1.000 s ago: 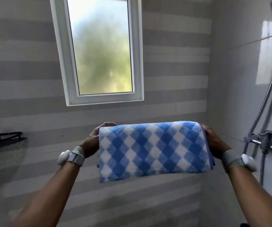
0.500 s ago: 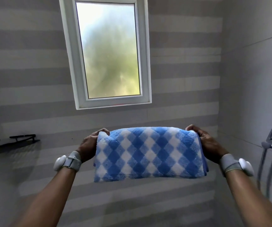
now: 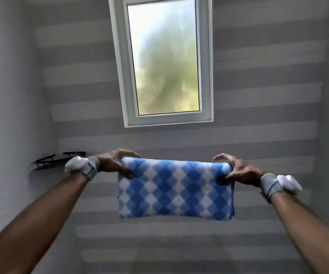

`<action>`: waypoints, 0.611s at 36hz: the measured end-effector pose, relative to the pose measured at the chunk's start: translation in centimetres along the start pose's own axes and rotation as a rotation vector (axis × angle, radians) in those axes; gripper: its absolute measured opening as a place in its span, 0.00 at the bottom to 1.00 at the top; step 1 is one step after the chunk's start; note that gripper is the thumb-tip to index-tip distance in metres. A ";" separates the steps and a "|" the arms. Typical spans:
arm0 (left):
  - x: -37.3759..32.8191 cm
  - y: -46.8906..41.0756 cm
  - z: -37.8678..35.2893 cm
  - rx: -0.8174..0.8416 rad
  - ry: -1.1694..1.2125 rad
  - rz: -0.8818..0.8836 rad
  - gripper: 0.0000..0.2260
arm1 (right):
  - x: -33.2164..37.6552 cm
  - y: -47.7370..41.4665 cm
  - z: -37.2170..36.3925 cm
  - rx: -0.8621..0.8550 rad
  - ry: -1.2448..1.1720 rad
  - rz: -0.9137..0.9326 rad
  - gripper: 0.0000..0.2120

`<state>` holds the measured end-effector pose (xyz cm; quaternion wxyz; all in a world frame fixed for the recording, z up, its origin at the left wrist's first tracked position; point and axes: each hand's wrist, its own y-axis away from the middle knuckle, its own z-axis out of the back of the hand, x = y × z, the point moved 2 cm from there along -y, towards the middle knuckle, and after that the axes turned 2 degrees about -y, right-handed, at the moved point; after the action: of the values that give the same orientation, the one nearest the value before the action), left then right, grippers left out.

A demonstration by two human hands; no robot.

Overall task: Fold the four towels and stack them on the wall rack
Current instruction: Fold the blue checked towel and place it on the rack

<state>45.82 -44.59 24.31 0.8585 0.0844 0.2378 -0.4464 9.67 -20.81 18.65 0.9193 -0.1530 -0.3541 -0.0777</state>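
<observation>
Two bare forearms reach forward, each wrist wearing a grey band with a white pod. The left hand pinches the folded blue-and-white checked towel at its upper left corner, and the right hand pinches the upper right. The towel hangs in the air between them. A black wall rack is mounted in the corner to the left, behind the left wrist. A frosted window is set in the striped wall beyond.

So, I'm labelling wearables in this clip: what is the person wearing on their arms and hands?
Both forearms are bare, with no sleeves in view, and the left hand and right hand are ungloved. Each wrist carries a grey band: the left strap bears a rounded white pod, and the right strap bears a matching one. No cables show.
</observation>
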 end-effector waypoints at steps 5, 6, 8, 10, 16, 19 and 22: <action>-0.5 1.5 2.2 -0.078 -0.237 0.177 0.16 | 2.5 -3.8 -0.7 -0.064 0.249 0.002 0.13; -0.9 1.4 2.6 -0.112 -0.267 0.203 0.16 | 2.8 -4.3 -0.5 -0.104 0.280 -0.020 0.13; -0.5 1.8 3.3 -0.195 -0.279 0.281 0.16 | 3.8 -5.4 -0.8 -0.148 0.317 -0.007 0.12; -0.1 2.4 3.9 -0.295 -0.225 0.337 0.16 | 5.0 -6.2 -1.1 -0.173 0.330 -0.003 0.17; -1.5 5.4 4.3 -0.529 0.549 0.284 0.10 | 8.4 -7.3 -1.5 -0.136 -0.224 0.043 0.12; -2.4 7.4 4.8 -0.547 0.626 0.235 0.11 | 9.5 -7.3 -1.2 -0.142 -0.509 0.141 0.17; -3.3 9.7 7.1 -0.622 0.595 0.157 0.13 | 10.9 -8.4 -0.8 -0.221 -0.555 0.281 0.18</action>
<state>54.42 -39.02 31.41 0.7686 -0.0356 0.5908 -0.2429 16.05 -29.35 27.35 0.7674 -0.3147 -0.5558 0.0568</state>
